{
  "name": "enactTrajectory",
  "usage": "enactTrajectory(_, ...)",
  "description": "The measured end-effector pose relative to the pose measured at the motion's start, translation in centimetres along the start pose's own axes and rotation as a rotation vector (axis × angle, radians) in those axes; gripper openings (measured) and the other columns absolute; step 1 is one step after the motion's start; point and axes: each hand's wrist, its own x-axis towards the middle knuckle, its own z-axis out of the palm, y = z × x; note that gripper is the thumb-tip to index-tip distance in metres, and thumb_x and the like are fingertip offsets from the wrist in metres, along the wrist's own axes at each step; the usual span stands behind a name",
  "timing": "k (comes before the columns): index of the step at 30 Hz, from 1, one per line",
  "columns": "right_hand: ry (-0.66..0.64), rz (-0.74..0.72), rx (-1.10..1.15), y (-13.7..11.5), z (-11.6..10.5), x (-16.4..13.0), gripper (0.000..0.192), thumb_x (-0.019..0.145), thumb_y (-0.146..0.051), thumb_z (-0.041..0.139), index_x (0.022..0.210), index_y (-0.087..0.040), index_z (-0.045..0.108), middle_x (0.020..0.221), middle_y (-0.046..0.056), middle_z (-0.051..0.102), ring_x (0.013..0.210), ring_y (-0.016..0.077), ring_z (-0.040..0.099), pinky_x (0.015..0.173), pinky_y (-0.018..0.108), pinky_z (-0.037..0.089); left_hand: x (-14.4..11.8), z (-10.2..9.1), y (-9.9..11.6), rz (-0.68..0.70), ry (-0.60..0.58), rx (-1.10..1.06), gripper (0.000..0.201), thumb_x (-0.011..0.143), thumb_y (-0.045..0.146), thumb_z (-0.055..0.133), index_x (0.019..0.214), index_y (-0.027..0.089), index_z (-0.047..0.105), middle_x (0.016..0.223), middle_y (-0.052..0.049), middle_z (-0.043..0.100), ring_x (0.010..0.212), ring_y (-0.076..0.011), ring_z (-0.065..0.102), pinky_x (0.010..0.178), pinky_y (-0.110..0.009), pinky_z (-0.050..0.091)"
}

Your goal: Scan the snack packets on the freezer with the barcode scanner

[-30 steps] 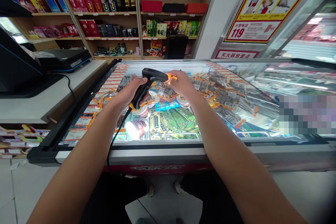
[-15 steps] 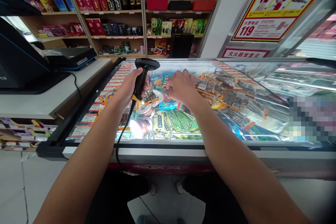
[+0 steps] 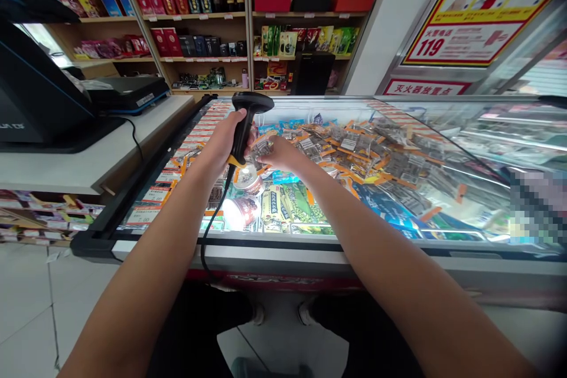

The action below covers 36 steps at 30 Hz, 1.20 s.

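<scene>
Glass freezer [image 3: 310,248] holds snack packets [image 3: 296,201]; left hand [image 3: 221,142] grips scanner [image 3: 245,121], right hand [image 3: 277,153] clutches packet [image 3: 261,146].

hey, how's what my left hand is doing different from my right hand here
The left hand is wrapped around the handle of the black barcode scanner, held upright; the right hand grips no tool and pinches a small packet beside the scanner. The left sits slightly higher. Both reach over the glass-topped freezer.

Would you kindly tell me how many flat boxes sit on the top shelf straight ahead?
3, side by side: a red box left, a black box in the middle, a red-orange box right. None looks hidden.
</scene>
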Motion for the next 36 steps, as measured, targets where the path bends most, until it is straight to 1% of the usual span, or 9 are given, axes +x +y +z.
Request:
enactTrajectory(3,0.044,0.073,0.272,0.5,-1.0,0.0,0.016,0.097,-0.025,0.062,0.111,-0.017,0.063,0.109,0.014,0.069,0.092,0.0261,0.072,0.075,0.036,0.062,-0.3,0.3,0.3,-0.016,-0.004,0.025,0.037,0.09,0.056,0.058,0.086,0.02,0.054,0.052,0.002,0.055,0.037,-0.0113,0.049,0.038,-0.022,0.036)
enactTrajectory(9,0.309,0.187,0.826,2.1,-3.5,1.2,0.009,0.096,-0.025,0.061,0.094,-0.023,0.052,0.093,0.002,0.059,0.071,0.0139,0.061,0.066,0.037,0.066,-1.3,0.6,0.6,-0.099,-0.189,0.155,0.034,0.089,0.053,0.056,0.081,0.019,0.054,0.056,-0.002,0.059,0.039,-0.012,0.05,0.038,-0.023,0.036)
enactTrajectory(14,0.39,0.19,0.901,3.2,-5.6,1.2,0.017,0.096,-0.029,0.06,0.087,-0.024,0.047,0.082,-0.002,0.054,0.061,0.0109,0.053,0.062,0.038,0.066,-1.9,1.0,0.5,-0.103,-0.309,0.246,0.038,0.085,0.055,0.06,0.076,0.019,0.052,0.056,-0.003,0.059,0.04,-0.0123,0.05,0.038,-0.024,0.035)
enactTrajectory(20,0.409,0.188,0.865,3.4,-5.6,1.0,0.022,0.096,-0.028,0.06,0.083,-0.024,0.043,0.077,-0.003,0.051,0.061,0.0117,0.053,0.061,0.035,0.064,-2.1,1.2,0.4,-0.091,-0.357,0.245,0.041,0.086,0.058,0.061,0.073,0.02,0.052,0.056,-0.003,0.058,0.042,-0.0129,0.051,0.039,-0.025,0.035)
enactTrajectory(23,0.411,0.167,0.787,3.4,-5.7,0.9,0.019,0.097,-0.032,0.058,0.084,-0.024,0.046,0.078,-0.001,0.053,0.066,0.015,0.058,0.064,0.037,0.063,-2.0,1.0,0.4,-0.092,-0.385,0.235,0.044,0.085,0.061,0.061,0.073,0.02,0.053,0.055,-0.003,0.058,0.041,-0.0132,0.05,0.038,-0.025,0.035)
enactTrajectory(26,0.472,0.13,0.429,3.9,-6.4,0.5,0.018,0.098,-0.034,0.053,0.085,-0.022,0.055,0.08,0.004,0.058,0.076,0.0214,0.063,0.077,0.044,0.061,-1.9,0.8,0.6,-0.06,-0.332,0.188,0.043,0.084,0.06,0.064,0.076,0.019,0.055,0.056,-0.003,0.06,0.04,-0.0123,0.05,0.038,-0.025,0.034)
enactTrajectory(31,0.636,0.148,-0.331,5.2,-7.2,-0.4,0.034,0.095,-0.028,0.058,0.123,-0.009,0.064,0.125,0.026,0.063,0.127,0.0427,0.055,0.105,0.06,0.045,-0.9,-0.1,1.4,0.035,-0.041,0.037,0.04,0.089,0.059,0.061,0.086,0.02,0.057,0.053,0.001,0.057,0.039,-0.012,0.05,0.04,-0.024,0.036)
enactTrajectory(33,0.688,0.148,-0.43,5.0,-6.7,-0.6,0.052,0.094,-0.028,0.063,0.141,-0.007,0.054,0.141,0.031,0.053,0.138,0.0476,0.045,0.108,0.065,0.04,-0.2,-0.7,1.3,0.069,0.083,-0.011,0.041,0.09,0.062,0.06,0.089,0.021,0.057,0.05,0.002,0.054,0.04,-0.0131,0.051,0.04,-0.024,0.036)
enactTrajectory(36,0.576,-0.091,-0.366,3.2,-4.3,-1.0,0.053,0.098,-0.031,0.058,0.147,-0.013,0.052,0.143,0.026,0.055,0.138,0.0443,0.045,0.111,0.065,0.038,0.8,-1.7,0.9,0.121,0.216,-0.046,0.046,0.088,0.068,0.058,0.091,0.023,0.057,0.048,0.003,0.051,0.042,-0.015,0.054,0.04,-0.025,0.034)
